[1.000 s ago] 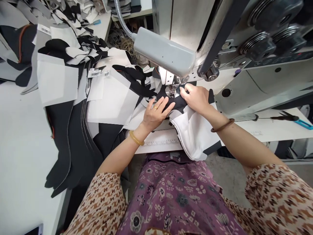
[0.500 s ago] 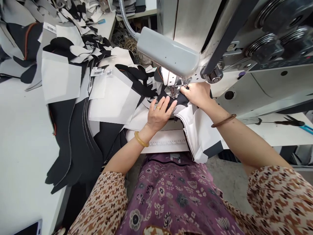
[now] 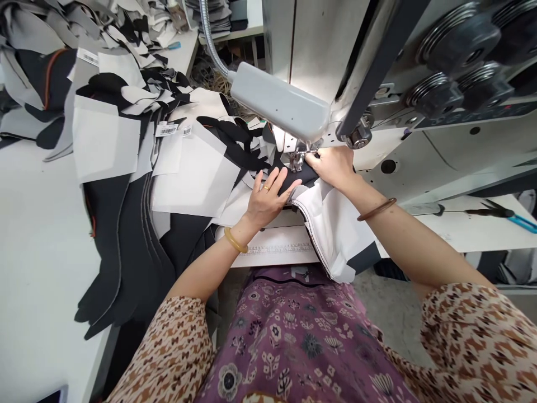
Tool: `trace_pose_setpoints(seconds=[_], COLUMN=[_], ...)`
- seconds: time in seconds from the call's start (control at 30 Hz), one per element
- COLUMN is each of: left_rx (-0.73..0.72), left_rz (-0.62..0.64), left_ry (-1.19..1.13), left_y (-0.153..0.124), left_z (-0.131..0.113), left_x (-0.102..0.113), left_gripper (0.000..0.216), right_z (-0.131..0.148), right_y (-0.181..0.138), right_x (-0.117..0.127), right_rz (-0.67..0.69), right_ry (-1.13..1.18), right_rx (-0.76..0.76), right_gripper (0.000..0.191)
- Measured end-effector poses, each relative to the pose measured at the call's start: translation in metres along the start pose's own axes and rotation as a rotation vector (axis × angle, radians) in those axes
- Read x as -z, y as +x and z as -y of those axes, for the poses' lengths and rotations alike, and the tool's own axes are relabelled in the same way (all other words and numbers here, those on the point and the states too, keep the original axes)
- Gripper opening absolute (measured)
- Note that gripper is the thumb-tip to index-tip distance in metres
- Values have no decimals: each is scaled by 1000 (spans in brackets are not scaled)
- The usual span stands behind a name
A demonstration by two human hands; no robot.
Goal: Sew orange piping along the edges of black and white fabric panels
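Note:
A black fabric piece (image 3: 309,172) lies under the presser foot (image 3: 296,161) of a sewing machine (image 3: 444,148). My left hand (image 3: 266,198) rests flat on the fabric to the left of the foot, its fingers spread. Just right of the foot, my right hand (image 3: 333,166) is closed on the fabric's edge, thumb and index finger beside the needle area. White backing material (image 3: 331,224) with a dark stitched edge hangs from the work over the front of the machine bed. The needle tip is too small to make out.
A grey lamp (image 3: 279,101) hangs over the foot. Layered black pieces (image 3: 134,240) and white sheets (image 3: 193,173) lie to the left, with scraps (image 3: 134,28) behind. Snips with blue handles (image 3: 520,222) lie at right. A ruler strip (image 3: 281,249) marks the front edge.
The view has shifted slightly. Both hands stay by the presser foot, and the black fabric and white backing have moved only a little, if at all.

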State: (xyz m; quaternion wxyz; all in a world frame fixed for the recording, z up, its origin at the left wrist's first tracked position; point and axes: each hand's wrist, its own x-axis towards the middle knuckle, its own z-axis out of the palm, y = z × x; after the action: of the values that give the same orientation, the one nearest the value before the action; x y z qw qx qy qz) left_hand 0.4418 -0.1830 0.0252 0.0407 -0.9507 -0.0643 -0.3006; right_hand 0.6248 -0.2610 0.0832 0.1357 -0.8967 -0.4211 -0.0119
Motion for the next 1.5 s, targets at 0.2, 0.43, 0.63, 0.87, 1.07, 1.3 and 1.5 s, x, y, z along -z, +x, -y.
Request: trace_pose_setpoints(seconds=[0.2,0.43,0.63,0.87,1.07,1.3,1.5], left_rx=[-67,15,52,24,-43,-121,-159], left_rz=[-124,-64,-29,-86,-30,18,34], left_ry=[131,65,-12,14,-79,-138,-107], left_y=[1,5,5,7,11,17,20], left_z=[-1,-3,-4,-7,-2,1,2], left_x=[0,-3,-4,-3,-1,7,15], left_gripper=[40,38,39,42,29,27,28], right_z=[-2,-17,-92,-147,-170,-34,18], right_y=[3,11,-75,-154,-96,-130,-145], right_x=[-2,-10,-43,-57,-8,22,-2], right_rz=[15,-119,-140,222,-48,-70,-203], right_ry=[-18,122,374,239,-42,309,144], right_rx=[32,80,-398,-588,-374,380,226], right_gripper=[42,44,66,71,74,63,33])
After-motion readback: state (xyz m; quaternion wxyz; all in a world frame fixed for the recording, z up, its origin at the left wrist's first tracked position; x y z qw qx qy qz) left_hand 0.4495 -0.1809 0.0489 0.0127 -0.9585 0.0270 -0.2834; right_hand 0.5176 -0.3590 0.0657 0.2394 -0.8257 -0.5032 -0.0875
